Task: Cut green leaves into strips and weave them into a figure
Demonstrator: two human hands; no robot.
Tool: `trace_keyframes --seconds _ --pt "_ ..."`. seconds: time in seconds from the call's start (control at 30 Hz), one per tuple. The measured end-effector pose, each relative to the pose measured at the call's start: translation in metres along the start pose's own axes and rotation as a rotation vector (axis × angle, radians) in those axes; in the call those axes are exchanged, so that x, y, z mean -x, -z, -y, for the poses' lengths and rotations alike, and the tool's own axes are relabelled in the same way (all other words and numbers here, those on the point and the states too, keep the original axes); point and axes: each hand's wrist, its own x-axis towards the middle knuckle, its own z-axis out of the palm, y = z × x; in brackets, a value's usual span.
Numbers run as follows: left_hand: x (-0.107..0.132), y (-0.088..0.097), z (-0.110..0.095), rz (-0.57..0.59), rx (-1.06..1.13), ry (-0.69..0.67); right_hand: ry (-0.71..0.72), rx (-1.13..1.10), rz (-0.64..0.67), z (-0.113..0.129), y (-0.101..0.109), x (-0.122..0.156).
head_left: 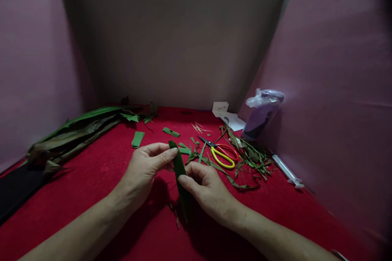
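Quietly, both forearms reach in from the near edge over the red cloth (92,175) and slant towards each other, wrists slightly bent, so that the hands meet at the middle of the work. The left hand (143,167) sits a little farther forward; the right hand (211,191) is turned inward, its fingers curled.

Over by the right wall leans a purple container (260,118) with crumpled clear plastic (260,98) about its top; from where I stand I can't tell what is inside. A syringe (286,170) lies nearer, along the same wall.

As for the hands, they are close together but not clasped, both pinching one green leaf strip (182,187) that stands tilted between them above the cloth. The left thumb and fingers grip its upper end; the right thumb presses lower down, with the fingertips partly hidden behind. Just beyond lie yellow-and-red scissors (212,145), blades slightly parted.
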Motion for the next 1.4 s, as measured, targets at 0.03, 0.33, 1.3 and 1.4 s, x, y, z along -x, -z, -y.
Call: trace_keyframes --seconds 0.03,0.33,1.3,1.4 --pt "0.0 0.0 0.0 -0.003 -0.018 -0.008 -0.001 0.004 0.001 0.0 0.0 0.0" --pt "-0.001 0.001 0.002 0.013 -0.052 -0.019 -0.012 0.083 -0.036 0.0 0.001 -0.002" --pt "-0.01 0.006 0.002 -0.158 0.099 -0.032 -0.212 -0.366 0.091 0.007 0.0 -0.007" --pt "-0.01 0.006 0.001 -0.146 0.155 -0.008 -0.22 -0.36 0.072 0.006 0.0 -0.007"
